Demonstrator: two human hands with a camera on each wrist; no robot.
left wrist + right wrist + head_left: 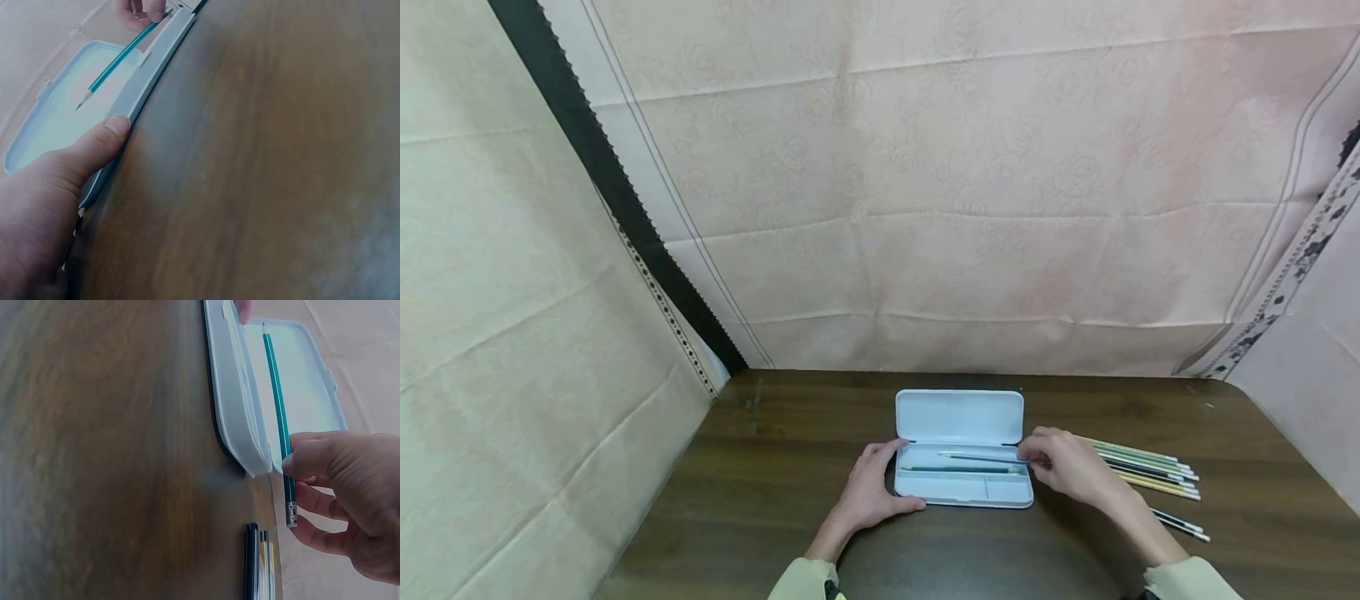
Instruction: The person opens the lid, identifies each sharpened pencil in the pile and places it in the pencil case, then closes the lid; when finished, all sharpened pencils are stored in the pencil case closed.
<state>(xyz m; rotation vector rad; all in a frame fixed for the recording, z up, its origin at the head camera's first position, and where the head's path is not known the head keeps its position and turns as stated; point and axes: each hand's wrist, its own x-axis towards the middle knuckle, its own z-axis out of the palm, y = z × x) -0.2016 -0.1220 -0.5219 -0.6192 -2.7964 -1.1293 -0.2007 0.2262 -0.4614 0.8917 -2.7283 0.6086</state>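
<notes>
A pale blue pencil case (958, 417) lies with its lid raised at the back. My left hand (874, 490) holds the case's left end, the thumb (115, 125) against the front wall and the fingers at the back. Inside the tray lies one green pencil (955, 469). Above the tray, my right hand (1071, 467) pinches a second green pencil (278, 394) near its eraser end. Its sharpened tip points left, toward the left hand. The right wrist view shows the thumb and forefinger on the barrel.
To the right of the case lies a row of several green, black and yellow pencils (1157, 475). Nearer the front are a few dark pencils (1180, 525), partly hidden by the right forearm. Pale cloth (962, 208) hangs around the brown wooden table (775, 500).
</notes>
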